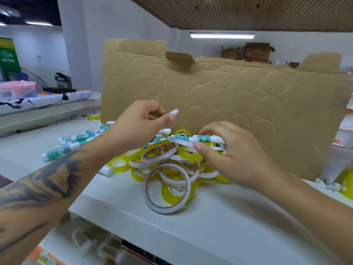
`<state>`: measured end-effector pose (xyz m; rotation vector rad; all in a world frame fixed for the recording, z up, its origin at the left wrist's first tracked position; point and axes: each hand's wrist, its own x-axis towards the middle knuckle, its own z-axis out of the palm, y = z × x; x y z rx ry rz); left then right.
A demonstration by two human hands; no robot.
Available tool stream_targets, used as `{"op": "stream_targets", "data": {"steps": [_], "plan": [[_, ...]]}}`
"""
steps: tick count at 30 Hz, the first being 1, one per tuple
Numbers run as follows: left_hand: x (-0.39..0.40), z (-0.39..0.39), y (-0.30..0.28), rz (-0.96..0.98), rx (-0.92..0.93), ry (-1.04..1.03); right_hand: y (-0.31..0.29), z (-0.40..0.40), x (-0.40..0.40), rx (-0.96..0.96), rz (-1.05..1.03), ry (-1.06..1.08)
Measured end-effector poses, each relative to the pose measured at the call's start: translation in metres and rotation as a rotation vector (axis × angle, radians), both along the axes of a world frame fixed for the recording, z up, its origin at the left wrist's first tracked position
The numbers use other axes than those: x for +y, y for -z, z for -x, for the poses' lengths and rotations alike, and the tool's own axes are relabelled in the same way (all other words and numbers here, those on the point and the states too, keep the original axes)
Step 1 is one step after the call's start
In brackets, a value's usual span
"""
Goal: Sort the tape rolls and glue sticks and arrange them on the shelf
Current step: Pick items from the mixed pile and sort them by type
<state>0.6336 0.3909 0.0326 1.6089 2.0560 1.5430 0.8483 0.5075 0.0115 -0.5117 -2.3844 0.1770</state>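
A light, stiff glue stick [198,139] is being pinched mid-barrel by the right hand [227,157] atop the slippery tape-roll heap [168,169] on the shelf [210,222], while a white-capped stick [174,111] is held in the left hand [139,123].

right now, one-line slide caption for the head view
Left hand lifts a glue stick while right hand grips another over the tape pile.

1. Left hand [139,121] covers most of the glue stick [174,111] it pinches
2. Lower shelf items [99,247] are blurred
3. Right hand [225,150] hides part of the tape pile [168,169]
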Motion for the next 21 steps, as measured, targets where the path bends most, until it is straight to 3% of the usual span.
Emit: {"op": "stream_targets", "data": {"steps": [7, 16, 21], "plan": [[0.020, -0.054, -0.007, -0.052, -0.014, 0.209, -0.006, -0.037, 0.005, 0.073, -0.007, 0.010], [0.060, -0.165, -0.018, -0.069, 0.424, 0.230, -0.005, -0.146, 0.029, 0.212, -0.023, 0.072], [0.092, -0.246, -0.005, -0.011, 0.494, 0.355, 0.001, -0.237, 0.053, 0.114, 0.076, 0.113]]}}
